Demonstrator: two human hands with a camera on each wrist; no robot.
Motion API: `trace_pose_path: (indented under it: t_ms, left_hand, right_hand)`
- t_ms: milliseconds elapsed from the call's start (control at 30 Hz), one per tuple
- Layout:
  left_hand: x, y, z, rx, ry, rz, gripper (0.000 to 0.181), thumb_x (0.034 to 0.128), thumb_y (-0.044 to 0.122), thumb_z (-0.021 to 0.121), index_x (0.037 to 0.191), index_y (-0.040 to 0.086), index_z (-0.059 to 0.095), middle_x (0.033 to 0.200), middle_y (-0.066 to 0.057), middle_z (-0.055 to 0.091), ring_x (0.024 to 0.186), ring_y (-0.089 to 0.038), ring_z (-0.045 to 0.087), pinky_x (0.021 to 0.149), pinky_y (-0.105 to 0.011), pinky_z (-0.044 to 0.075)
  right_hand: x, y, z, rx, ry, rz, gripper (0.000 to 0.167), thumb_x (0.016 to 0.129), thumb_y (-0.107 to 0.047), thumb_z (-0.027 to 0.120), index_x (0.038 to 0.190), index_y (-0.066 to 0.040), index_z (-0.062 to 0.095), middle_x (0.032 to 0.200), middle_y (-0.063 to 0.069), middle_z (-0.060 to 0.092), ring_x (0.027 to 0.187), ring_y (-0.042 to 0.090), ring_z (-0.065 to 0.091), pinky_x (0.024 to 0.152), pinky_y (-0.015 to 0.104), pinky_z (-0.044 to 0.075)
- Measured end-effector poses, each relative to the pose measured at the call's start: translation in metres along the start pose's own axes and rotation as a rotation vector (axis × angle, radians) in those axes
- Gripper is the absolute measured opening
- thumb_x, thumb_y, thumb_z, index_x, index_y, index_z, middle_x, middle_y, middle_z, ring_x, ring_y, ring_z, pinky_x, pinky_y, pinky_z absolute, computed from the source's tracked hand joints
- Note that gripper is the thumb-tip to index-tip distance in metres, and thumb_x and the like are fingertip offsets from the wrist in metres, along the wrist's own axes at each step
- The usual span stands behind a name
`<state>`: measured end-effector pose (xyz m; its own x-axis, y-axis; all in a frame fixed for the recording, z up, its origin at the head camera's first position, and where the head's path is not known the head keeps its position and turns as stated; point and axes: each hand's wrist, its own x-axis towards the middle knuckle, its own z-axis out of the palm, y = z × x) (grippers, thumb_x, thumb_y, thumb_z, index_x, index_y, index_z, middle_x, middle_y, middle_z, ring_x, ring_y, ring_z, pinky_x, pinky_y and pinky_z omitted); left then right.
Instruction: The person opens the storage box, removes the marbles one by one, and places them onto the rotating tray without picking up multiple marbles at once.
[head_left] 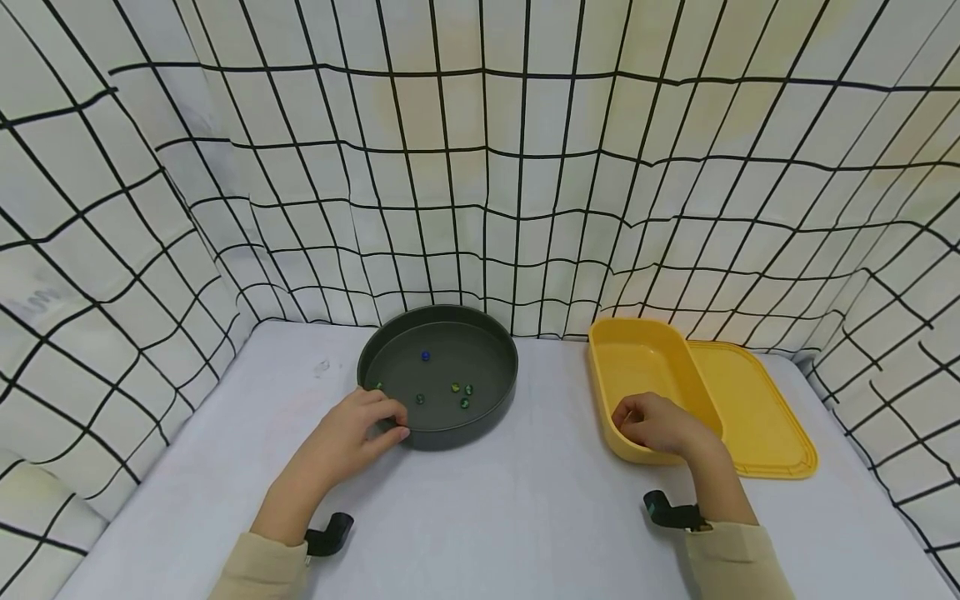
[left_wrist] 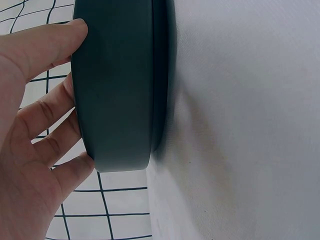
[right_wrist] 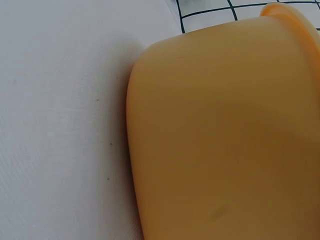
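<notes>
A round dark pan (head_left: 442, 435) lies on the white cloth, with several green marbles (head_left: 465, 403) and one blue marble (head_left: 425, 356) inside. My left hand (head_left: 358, 433) holds its near-left rim; in the left wrist view the thumb (left_wrist: 67, 37) rests at the edge of the wall and the other fingers reach over the rim. To the right, my right hand (head_left: 656, 423) dips into the near end of a yellow container (head_left: 617, 362), fingers bent downward. Its fingertips are hidden, and I cannot tell whether they pinch anything. Only the container's outer wall (right_wrist: 225, 125) fills the right wrist view.
A flat yellow lid (head_left: 772, 425) lies at the container's right side, partly beneath it. White sheets with a black grid (head_left: 483, 150) enclose the back and both sides. White cloth (head_left: 517, 517) lies between the pan and the container. Each wrist carries a small black camera (head_left: 330, 534).
</notes>
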<state>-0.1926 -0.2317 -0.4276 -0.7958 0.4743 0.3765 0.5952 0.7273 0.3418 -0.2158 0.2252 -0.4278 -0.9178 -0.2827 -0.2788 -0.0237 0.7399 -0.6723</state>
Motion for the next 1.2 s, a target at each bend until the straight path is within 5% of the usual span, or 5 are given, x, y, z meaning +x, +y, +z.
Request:
trace_pose_path:
  t_ms: [400,733,1200]
  left_hand:
    - [-0.001,0.000,0.000,0.006,0.000,-0.008,0.014,0.0846,0.020,0.081,0.089,0.025,0.068,0.090,0.014,0.063,0.086,-0.012,0.053,0.076,-0.035,0.050]
    - [-0.001,0.001,-0.001,0.009,-0.004,-0.008,0.014,0.0848,0.021,0.081,0.089,0.025,0.068,0.092,0.015,0.063,0.086,-0.011,0.053,0.076,-0.035,0.050]
    - [0.000,0.000,0.000,0.009,-0.004,-0.002,0.014,0.0847,0.020,0.081,0.089,0.025,0.069,0.091,0.015,0.063,0.086,-0.011,0.054,0.077,-0.035,0.050]
  right_hand:
    - [-0.002,-0.001,-0.001,0.004,0.023,0.004,0.011,0.089,-0.009,0.060,0.099,-0.010,0.065,0.080,0.004,0.058,0.071,0.019,0.053,0.063,0.030,0.045]
    - [-0.006,-0.004,-0.007,0.036,0.107,-0.022,0.013,0.093,-0.021,0.068,0.100,-0.010,0.065,0.088,0.006,0.062,0.074,0.021,0.057,0.064,0.031,0.051]
    - [-0.004,-0.007,-0.010,0.186,0.302,-0.066,0.017,0.096,-0.015,0.063,0.109,-0.005,0.063,0.095,0.013,0.064,0.079,0.025,0.063,0.075,0.034,0.058]
